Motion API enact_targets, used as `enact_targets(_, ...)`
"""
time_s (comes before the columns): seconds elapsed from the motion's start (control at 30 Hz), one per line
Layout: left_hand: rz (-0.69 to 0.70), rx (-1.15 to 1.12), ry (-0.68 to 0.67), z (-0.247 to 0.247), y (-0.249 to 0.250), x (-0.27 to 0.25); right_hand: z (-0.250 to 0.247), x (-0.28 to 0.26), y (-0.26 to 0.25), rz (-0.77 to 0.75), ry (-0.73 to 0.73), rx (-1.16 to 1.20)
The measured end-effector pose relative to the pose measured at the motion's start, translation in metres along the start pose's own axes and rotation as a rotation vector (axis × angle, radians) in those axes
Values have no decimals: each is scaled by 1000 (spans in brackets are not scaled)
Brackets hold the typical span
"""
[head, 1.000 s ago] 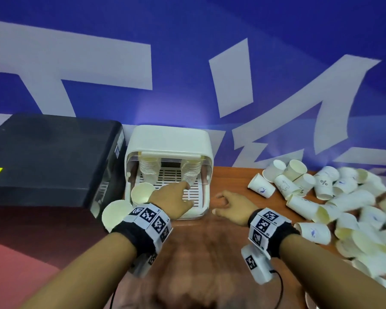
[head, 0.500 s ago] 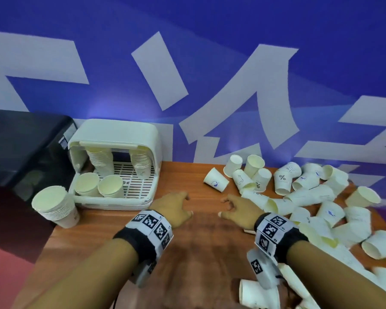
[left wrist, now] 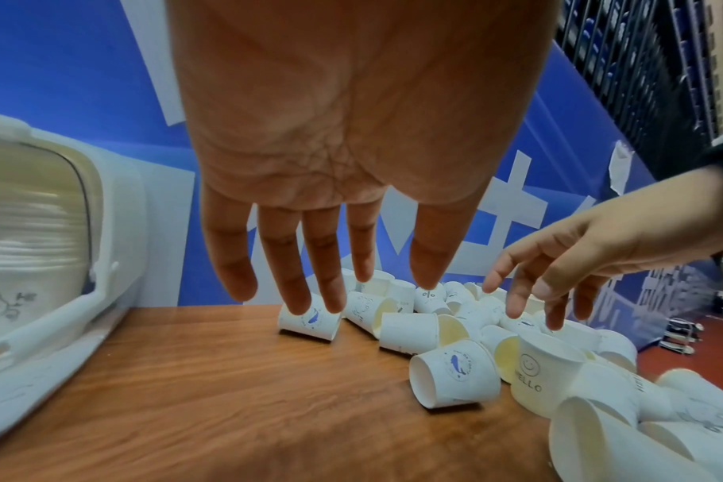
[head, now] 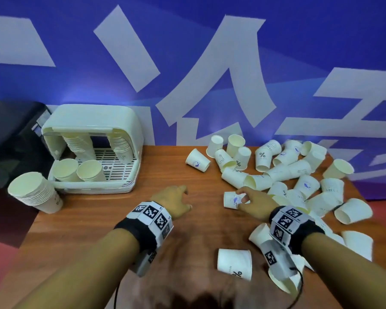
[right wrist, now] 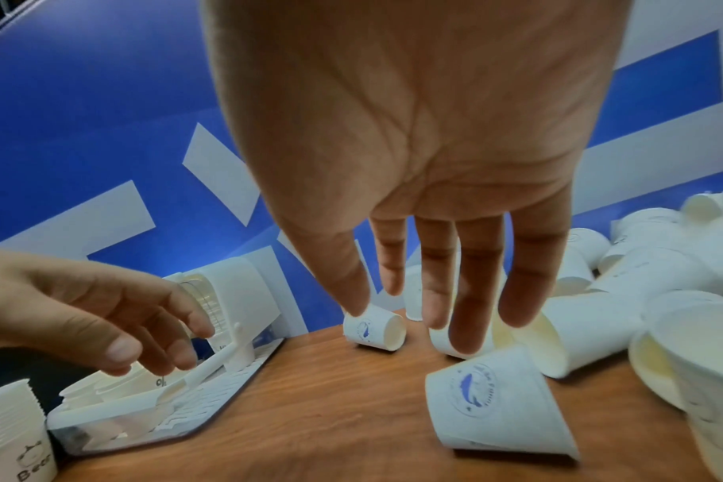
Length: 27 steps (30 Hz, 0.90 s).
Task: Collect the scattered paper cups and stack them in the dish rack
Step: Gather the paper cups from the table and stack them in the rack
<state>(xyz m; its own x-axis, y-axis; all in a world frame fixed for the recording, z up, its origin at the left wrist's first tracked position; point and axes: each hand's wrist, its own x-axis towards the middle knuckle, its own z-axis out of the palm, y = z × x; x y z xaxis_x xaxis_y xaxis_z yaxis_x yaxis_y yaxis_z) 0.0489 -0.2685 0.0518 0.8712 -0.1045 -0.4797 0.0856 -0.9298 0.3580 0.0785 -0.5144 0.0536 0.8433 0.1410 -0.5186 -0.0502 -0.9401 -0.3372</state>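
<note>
**Both hands over the table, one cup on its side just under the right fingers**

While our right hand (head: 253, 202) hangs palm-down over the brown wooden table (head: 198, 179), its fingers (right wrist: 467, 313) are straight and slightly spread, closed on nothing. Just below and ahead of those fingertips lies a small white paper cup with a blue whale print (head: 233, 200), tipped on its side; whether the fingers touch it we cannot tell, though the left wrist view shows a gap above the cups. To the right of these fingers sprawls the heap of scattered white paper cups (head: 299, 175), most of them toppled, some printed with a percent sign or "HELLO".

Our left hand (head: 174, 200) hovers beside the right, its fingers (left wrist: 322, 277) straight, a little apart and empty. Well to the left of them stands the white plastic dish rack with a raised lid (head: 94, 152), holding two leaning stacks of cups at the back and two stacks in front. Left of the rack stands one more tall stack of white paper cups (head: 35, 192), beside a black box (head: 7, 141).
</note>
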Motion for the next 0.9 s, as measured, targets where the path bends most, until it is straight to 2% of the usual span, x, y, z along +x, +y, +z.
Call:
enact_targets(0.17, 89, -24, -76, 31, 9, 1, 8, -15, 27, 58, 48, -43)
enact_targets(0.4, 99, -35, -120, 74, 35, -9, 17, -21, 66, 106, -32, -103)
enact_targets(0.63, 142, 74, -222, 125, 83, -2, 37, -6, 100, 15, -105, -317)
enact_targets(0.77, 148, 252, -253, 162, 115, 0, 49, 2, 123, -27, -145, -262)
enact_targets(0.9, 133, 231, -235, 181, 131, 6, 56, 8, 138, -108, -129, -213)
